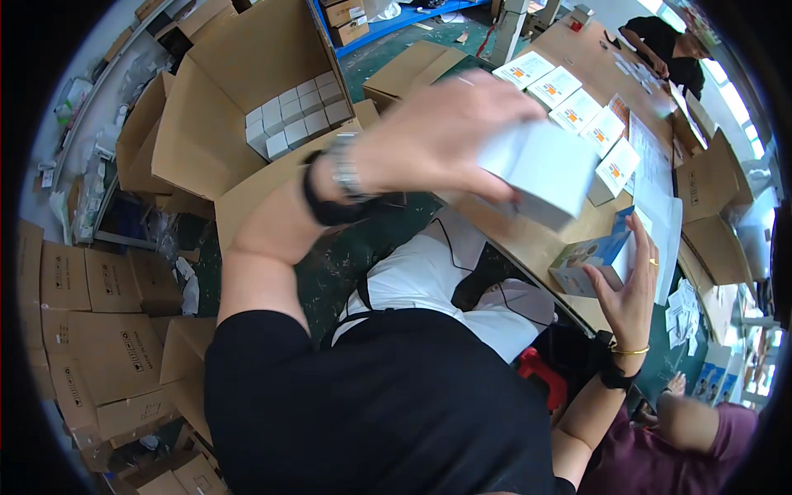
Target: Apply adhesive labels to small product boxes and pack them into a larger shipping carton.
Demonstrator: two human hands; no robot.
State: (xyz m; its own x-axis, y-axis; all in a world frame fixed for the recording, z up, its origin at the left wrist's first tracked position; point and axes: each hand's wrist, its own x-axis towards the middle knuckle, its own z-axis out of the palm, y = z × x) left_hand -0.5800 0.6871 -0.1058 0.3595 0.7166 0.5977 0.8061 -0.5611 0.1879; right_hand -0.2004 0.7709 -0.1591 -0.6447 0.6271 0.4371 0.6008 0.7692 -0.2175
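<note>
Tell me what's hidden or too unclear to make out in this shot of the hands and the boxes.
All in the head view:
- White box: blurred by motion; the left hand covers its near end.
- Blue printed box: the right hand covers one side; its picture is too small to tell.
- Small white boxes in the open carton: lower layers hidden by the top layer.
- Person at the far table end: hands too small.
</note>
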